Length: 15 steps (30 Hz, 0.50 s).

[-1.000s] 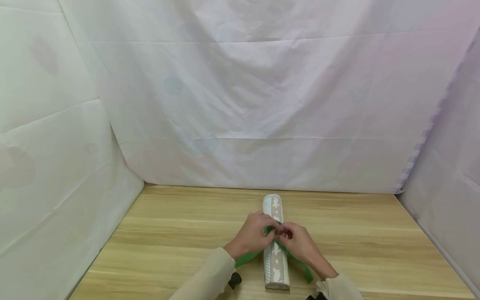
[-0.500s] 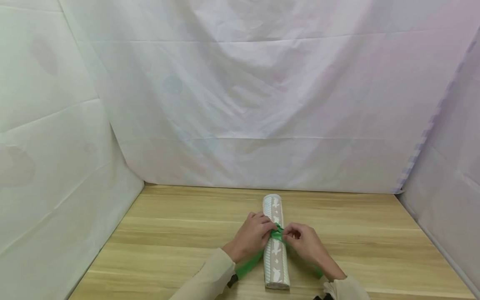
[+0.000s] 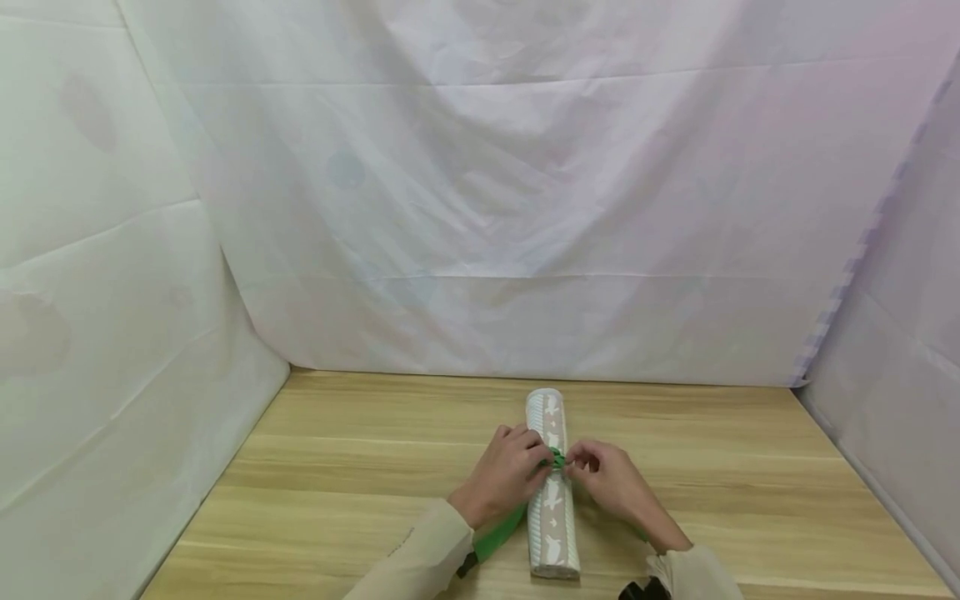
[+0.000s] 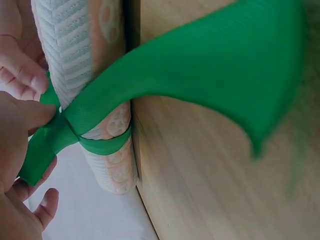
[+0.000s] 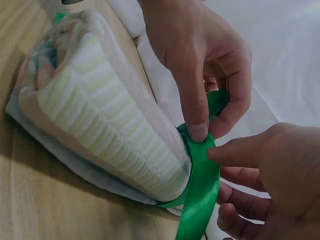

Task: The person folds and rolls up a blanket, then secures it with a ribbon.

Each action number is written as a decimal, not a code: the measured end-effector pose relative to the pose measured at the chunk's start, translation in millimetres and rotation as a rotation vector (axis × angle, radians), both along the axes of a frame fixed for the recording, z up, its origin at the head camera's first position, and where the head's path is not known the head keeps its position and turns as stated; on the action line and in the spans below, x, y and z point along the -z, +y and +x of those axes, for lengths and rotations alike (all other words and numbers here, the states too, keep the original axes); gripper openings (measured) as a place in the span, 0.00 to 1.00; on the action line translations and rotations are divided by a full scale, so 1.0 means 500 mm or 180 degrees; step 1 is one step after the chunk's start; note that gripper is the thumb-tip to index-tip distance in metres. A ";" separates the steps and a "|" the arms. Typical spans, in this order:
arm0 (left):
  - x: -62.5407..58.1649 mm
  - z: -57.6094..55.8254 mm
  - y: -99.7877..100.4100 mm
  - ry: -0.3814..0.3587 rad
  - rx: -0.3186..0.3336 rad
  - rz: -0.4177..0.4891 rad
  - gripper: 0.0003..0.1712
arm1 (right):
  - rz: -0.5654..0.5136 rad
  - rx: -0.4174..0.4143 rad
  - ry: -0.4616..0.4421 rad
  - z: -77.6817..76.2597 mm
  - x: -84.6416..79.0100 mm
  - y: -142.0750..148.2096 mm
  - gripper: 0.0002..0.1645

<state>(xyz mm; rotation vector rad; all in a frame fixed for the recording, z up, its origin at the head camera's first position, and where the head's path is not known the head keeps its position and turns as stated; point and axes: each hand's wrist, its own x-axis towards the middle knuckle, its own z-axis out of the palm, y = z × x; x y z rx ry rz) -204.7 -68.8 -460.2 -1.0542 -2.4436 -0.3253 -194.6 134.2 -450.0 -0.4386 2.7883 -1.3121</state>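
A rolled-up cloth (image 3: 553,521), white and beige with a pale ribbed stripe and white animal shapes, lies lengthwise on the table. A green satin ribbon (image 4: 105,146) wraps its middle and crosses over itself on top. From the left side my left hand (image 3: 504,468) pinches the ribbon between thumb and fingers, close against the crossing. My right hand (image 3: 609,482) pinches it too, on the other side, with thumb and fingertips seen in the right wrist view. One wide ribbon tail (image 4: 210,65) hangs off toward the left wrist camera. Fingers partly hide the crossing.
The wooden table (image 3: 360,458) extends on both sides of the roll. White sheets (image 3: 480,208) hang behind it and at both sides. Dark wrist gear (image 3: 645,590) shows by the right sleeve.
From almost touching above the roll, my hands have drawn slightly apart, the right one moving rightward. The ribbon between them has bunched into a narrower, tighter crossing. The roll stays put.
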 end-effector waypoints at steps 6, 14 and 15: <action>0.004 0.000 0.005 0.0066 -0.0071 0.0142 0.04 | -0.0104 0.0063 -0.0051 -0.009 -0.009 -0.014 0.07; 0.009 -0.002 0.012 0.0077 -0.0255 0.0354 0.03 | 0.0050 0.0137 0.0271 -0.027 0.013 -0.039 0.13; 0.010 -0.002 0.013 0.0085 -0.0279 0.0380 0.03 | 0.0083 0.0144 0.0315 -0.029 0.016 -0.043 0.12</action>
